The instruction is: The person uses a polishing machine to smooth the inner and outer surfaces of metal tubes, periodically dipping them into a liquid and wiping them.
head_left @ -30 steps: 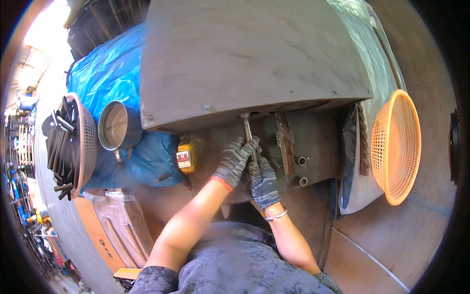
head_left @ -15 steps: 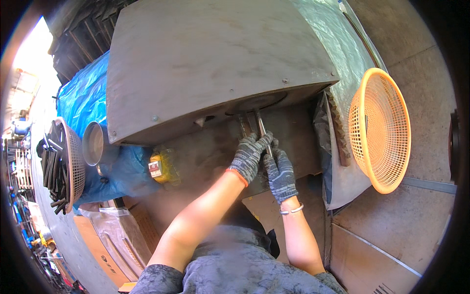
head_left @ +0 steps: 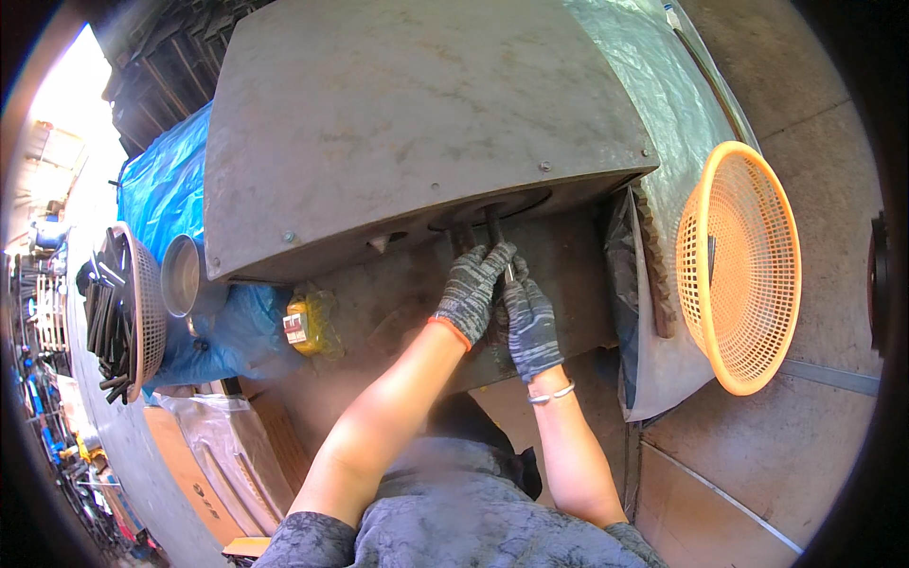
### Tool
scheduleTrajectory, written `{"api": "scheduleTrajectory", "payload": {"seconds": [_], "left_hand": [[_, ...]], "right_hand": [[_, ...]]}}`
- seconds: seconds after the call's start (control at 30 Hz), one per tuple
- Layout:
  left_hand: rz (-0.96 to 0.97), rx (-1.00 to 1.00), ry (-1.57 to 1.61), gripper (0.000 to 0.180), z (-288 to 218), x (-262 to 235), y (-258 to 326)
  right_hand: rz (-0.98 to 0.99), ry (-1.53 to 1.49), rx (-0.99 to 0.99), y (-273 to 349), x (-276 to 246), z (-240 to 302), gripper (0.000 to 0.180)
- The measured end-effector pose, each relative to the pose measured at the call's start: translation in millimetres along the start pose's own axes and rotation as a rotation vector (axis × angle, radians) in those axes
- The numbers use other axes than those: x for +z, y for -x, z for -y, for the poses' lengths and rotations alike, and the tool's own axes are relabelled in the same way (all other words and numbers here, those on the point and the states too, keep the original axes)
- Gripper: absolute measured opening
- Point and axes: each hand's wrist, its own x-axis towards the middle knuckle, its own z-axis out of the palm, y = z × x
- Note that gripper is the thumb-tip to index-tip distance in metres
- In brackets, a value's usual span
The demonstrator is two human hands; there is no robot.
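Observation:
Both my hands wear dark grey knit gloves and grip a slim metal rod. The rod's far end reaches up to the round opening in the front of a large grey metal machine housing. My left hand is closed around the rod nearer the opening. Just below and to its right, my right hand is closed on the near end. Beside the rod, a short dark cylindrical part sticks out under the housing, partly covered by my left hand.
At the right stands an orange plastic basket with one dark rod. At the left, a pale basket is heaped with black rods, next to a metal pot. A yellow package lies below the housing. Cardboard is at lower left.
My hands have moved slightly up and left, closer to the housing. Less of the rod's shiny length shows between my gloves and the opening.

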Motion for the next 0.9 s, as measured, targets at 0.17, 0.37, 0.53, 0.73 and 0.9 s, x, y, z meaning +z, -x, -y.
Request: {"api": "scheduleTrajectory", "payload": {"seconds": [0.17,0.37,0.53,0.73,0.9], "left_hand": [[-0.003,-0.04,0.073,0.019,3,3,-2],[0.054,-0.017,0.096,0.019,7,-3,-7],[0.043,0.006,-0.117,0.023,7,-9,4],[0.134,0.25,-0.56,0.033,1,-39,62],[0.11,0.341,-0.74,0.036,-16,-47,93]], "right_hand": [[0.04,-0.258,0.147,-5,-10,-29,0.027],[-0.024,-0.184,0.023,-4,1,-13,0.024],[0.148,-0.347,0.284,3,-17,-13,0.023],[0.162,-0.021,0.01,50,-47,-1,0.028],[0.074,-0.079,-0.071,60,-48,42,0.039]]}}
